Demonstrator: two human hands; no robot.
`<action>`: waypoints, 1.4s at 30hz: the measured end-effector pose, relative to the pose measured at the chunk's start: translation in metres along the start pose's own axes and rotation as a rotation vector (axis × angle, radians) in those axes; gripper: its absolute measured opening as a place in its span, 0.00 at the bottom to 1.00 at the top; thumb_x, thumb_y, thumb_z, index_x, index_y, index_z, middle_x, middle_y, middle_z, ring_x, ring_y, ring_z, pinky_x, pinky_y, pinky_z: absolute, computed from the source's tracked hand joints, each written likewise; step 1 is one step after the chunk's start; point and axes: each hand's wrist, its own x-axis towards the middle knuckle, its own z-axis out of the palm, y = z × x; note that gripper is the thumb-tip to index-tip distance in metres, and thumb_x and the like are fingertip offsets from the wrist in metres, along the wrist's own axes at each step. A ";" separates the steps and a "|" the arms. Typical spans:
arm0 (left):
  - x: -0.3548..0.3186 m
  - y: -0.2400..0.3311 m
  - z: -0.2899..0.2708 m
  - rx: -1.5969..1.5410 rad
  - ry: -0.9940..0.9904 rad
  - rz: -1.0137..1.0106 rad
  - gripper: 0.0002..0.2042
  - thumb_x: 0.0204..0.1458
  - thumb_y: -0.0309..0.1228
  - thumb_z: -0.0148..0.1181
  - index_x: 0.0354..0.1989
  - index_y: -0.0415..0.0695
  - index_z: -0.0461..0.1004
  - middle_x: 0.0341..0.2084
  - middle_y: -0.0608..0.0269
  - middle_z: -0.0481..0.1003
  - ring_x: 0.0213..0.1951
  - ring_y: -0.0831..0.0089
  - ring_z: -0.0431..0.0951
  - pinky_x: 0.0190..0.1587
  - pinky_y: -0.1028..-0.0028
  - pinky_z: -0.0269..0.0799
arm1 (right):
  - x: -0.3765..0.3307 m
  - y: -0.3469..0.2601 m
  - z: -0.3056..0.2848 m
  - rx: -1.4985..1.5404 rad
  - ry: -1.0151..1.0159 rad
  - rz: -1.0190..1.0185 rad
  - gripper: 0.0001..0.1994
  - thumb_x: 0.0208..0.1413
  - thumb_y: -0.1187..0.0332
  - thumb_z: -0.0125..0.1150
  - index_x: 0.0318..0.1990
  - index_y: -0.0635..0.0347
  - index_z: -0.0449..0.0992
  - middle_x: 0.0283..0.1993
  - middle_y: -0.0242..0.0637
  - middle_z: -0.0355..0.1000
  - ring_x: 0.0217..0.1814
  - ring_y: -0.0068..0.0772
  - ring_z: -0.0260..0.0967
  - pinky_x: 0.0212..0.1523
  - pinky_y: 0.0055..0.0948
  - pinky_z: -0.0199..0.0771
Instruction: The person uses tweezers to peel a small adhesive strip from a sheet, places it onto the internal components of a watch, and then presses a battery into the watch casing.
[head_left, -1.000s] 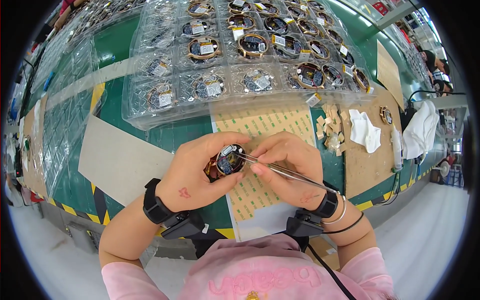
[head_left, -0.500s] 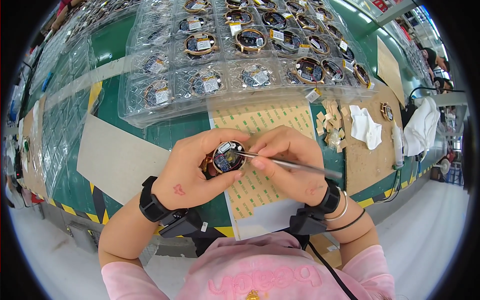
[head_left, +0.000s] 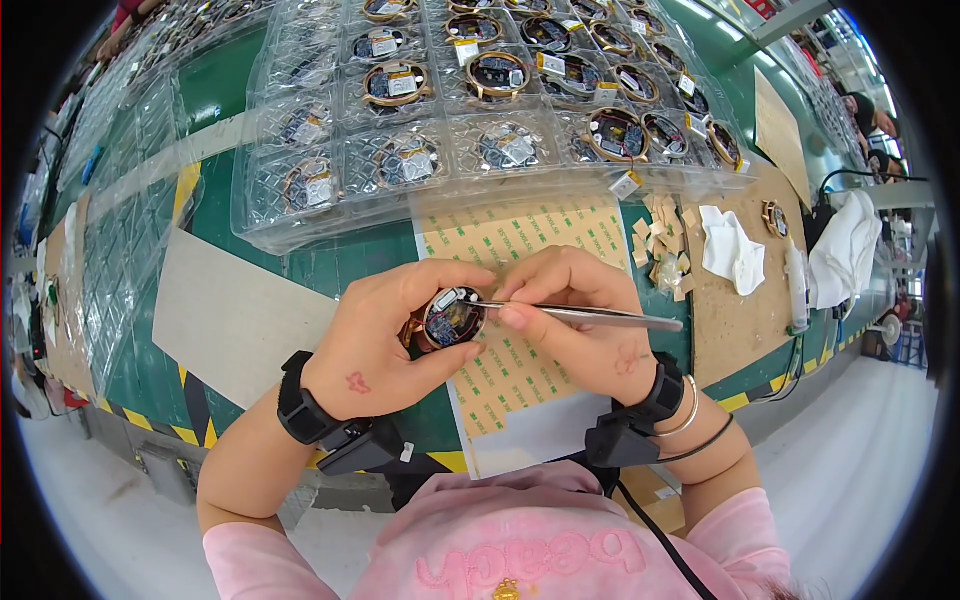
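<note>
**Tweezer work on a round module, over the green tabletop**

I am sitting at the green tabletop (head_left: 300, 265), and the biggest thing on it is the run of clear blister trays (head_left: 420, 150) spreading across the far side, each pocket holding a round assembly with a copper-coloured ring. Nearer to me, a tan adhesive sheet (head_left: 520, 240) printed with rows of small marks is lying flat under my hands, with a grey card (head_left: 220, 320) to its left and a brown board (head_left: 740, 310) to its right. On that board, white wipes (head_left: 732, 255) and a heap of small tan slips (head_left: 665, 245) are resting, well apart from my work.

My left hand (head_left: 385, 345) is closing around the round module (head_left: 453, 318), thumb below and fingers curled over the top, holding it face-up above the adhesive sheet. My right hand (head_left: 580, 320) is pinching the metal tweezers (head_left: 580, 314) near their front end, fingers together on the shanks, the handle pointing out to my right. The tips are reaching the module's upper edge, beside a small white part there; whether they are gripping anything I cannot tell.

As I judge it, I am in the placing or seating step on the module's rim. The next move is probably asking for a steady left hand and a light, exact touch of the tips, since the part is tiny and a slip could scrape the board inside.
</note>
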 end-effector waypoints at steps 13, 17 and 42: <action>-0.001 0.000 0.002 -0.086 0.046 -0.028 0.23 0.41 0.22 0.67 0.49 0.40 0.71 0.40 0.59 0.76 0.39 0.72 0.78 0.42 0.77 0.72 | -0.001 0.002 -0.002 -0.045 -0.057 -0.072 0.07 0.52 0.81 0.62 0.35 0.62 0.71 0.39 0.40 0.72 0.42 0.28 0.71 0.43 0.26 0.71; -0.001 0.001 0.001 -0.114 0.049 -0.053 0.23 0.41 0.22 0.67 0.49 0.40 0.71 0.41 0.59 0.76 0.40 0.74 0.77 0.42 0.78 0.72 | -0.003 0.003 0.001 -0.196 -0.021 -0.183 0.08 0.50 0.80 0.63 0.36 0.61 0.71 0.40 0.39 0.71 0.42 0.28 0.70 0.43 0.26 0.71; -0.002 -0.001 0.003 -0.139 0.017 -0.014 0.23 0.40 0.22 0.69 0.48 0.40 0.72 0.38 0.61 0.76 0.37 0.76 0.77 0.39 0.78 0.72 | 0.004 0.000 -0.008 0.055 -0.073 0.014 0.03 0.53 0.78 0.61 0.35 0.64 0.73 0.38 0.40 0.73 0.40 0.26 0.72 0.42 0.24 0.73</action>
